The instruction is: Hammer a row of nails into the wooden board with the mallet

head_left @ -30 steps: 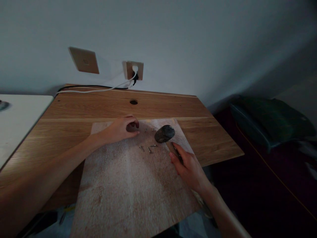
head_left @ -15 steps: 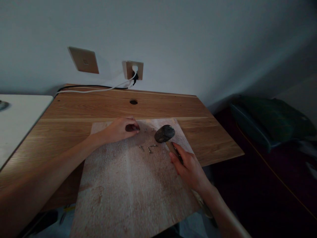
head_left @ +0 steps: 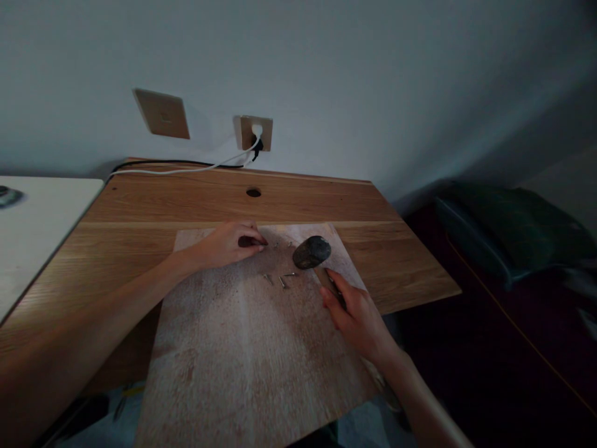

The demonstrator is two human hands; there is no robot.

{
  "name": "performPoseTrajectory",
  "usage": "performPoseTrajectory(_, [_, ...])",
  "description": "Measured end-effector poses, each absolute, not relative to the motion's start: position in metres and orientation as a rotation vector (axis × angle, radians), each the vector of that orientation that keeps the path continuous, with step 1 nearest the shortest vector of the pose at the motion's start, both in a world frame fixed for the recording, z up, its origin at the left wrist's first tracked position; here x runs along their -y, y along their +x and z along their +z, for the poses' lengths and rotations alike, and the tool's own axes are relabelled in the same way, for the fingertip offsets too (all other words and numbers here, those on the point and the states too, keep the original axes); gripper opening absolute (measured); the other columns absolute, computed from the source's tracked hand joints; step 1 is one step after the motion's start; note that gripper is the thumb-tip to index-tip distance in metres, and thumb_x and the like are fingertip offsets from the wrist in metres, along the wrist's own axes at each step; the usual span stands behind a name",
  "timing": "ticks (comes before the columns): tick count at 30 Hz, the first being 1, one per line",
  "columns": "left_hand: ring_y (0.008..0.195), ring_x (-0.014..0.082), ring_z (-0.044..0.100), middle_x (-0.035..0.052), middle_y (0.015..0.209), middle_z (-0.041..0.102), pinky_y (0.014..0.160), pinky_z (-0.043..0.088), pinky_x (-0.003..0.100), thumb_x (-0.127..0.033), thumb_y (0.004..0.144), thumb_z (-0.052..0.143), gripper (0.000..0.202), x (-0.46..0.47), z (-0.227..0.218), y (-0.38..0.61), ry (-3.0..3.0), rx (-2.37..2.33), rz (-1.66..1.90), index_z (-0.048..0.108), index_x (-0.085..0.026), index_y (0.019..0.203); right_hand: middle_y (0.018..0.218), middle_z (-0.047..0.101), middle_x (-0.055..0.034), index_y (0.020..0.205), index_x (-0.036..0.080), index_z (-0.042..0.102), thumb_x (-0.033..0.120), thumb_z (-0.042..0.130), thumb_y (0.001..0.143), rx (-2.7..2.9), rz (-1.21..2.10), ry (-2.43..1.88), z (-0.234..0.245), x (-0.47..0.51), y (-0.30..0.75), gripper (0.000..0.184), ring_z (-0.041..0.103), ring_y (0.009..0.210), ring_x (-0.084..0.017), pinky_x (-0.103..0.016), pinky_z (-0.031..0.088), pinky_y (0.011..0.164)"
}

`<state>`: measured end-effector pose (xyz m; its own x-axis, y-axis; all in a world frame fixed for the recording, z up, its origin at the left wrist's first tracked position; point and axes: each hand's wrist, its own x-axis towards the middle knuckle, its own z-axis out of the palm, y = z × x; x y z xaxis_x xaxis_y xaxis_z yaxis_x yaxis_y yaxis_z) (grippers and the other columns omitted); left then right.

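Note:
A pale worn wooden board [head_left: 242, 348] lies on a brown desk [head_left: 186, 205]. My right hand [head_left: 357, 317] is wrapped round the handle of a hammer whose dark head [head_left: 311, 252] rests on the board's far right part. My left hand [head_left: 231, 244] sits near the board's far edge, thumb and fingers pinched together at their tips on something too small to make out. Three loose nails [head_left: 280, 279] lie on the board between the two hands, just left of the hammer head.
A wall socket [head_left: 253, 132] holds a white plug whose cables [head_left: 186, 167] run along the desk's back edge. A cable hole [head_left: 253, 193] is in the desktop. A white surface [head_left: 32, 230] adjoins on the left, a dark padded object [head_left: 508, 230] lies at right.
My left hand's fingers have closed tighter into a pinch on the board. The hammer head has tipped slightly. Otherwise both hands stay where they were.

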<state>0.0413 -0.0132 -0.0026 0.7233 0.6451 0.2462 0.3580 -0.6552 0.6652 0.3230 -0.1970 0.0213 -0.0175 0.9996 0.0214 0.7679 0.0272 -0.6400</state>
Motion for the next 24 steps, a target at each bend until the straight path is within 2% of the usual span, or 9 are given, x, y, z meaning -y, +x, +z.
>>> performPoseTrajectory(6, [0.084, 0.0191, 0.067, 0.0047, 0.090, 0.071, 0.076, 0.049, 0.031, -0.032, 0.092, 0.066, 0.018, 0.0141, -0.0004, 0.0430, 2.340, -0.755, 0.642, 0.079, -0.021, 0.096, 0.077, 0.074, -0.0056, 0.130, 0.015, 0.066, 0.041, 0.047, 0.104, 1.830, 0.632, -1.790, 0.0224, 0.1969, 0.3222, 0.042, 0.070, 0.065, -0.023, -0.036, 0.056, 0.067])
performPoseTrajectory(12, [0.075, 0.0171, 0.064, 0.0026, 0.086, 0.068, 0.069, 0.049, 0.030, -0.043, 0.087, 0.076, 0.024, 0.0149, 0.0020, 0.0441, 2.275, -0.865, 0.706, 0.073, -0.019, 0.088, 0.074, 0.072, -0.0033, 0.129, 0.017, 0.065, 0.042, 0.046, 0.104, 1.832, 0.653, -1.795, 0.0224, 0.1964, 0.3221, 0.040, 0.066, 0.056, -0.020, -0.034, 0.054, 0.062])
performPoseTrajectory(18, [0.070, 0.0158, 0.062, 0.0017, 0.078, 0.066, 0.064, 0.046, 0.028, -0.037, 0.089, 0.072, 0.019, 0.0147, 0.0005, 0.0433, 2.239, -0.821, 0.711, 0.072, -0.020, 0.081, 0.077, 0.075, -0.0049, 0.130, 0.017, 0.066, 0.040, 0.047, 0.105, 1.841, 0.628, -1.788, 0.0226, 0.1963, 0.3228, 0.039, 0.071, 0.065, -0.023, -0.035, 0.057, 0.066])
performPoseTrajectory(24, [0.068, 0.0160, 0.062, 0.0016, 0.076, 0.066, 0.064, 0.046, 0.029, -0.036, 0.089, 0.071, 0.019, 0.0151, -0.0011, 0.0433, 2.233, -0.815, 0.707, 0.071, -0.021, 0.079, 0.076, 0.074, -0.0042, 0.127, 0.017, 0.067, 0.041, 0.048, 0.104, 1.845, 0.618, -1.783, 0.0209, 0.1968, 0.3225, 0.039, 0.070, 0.062, -0.021, -0.034, 0.056, 0.065])
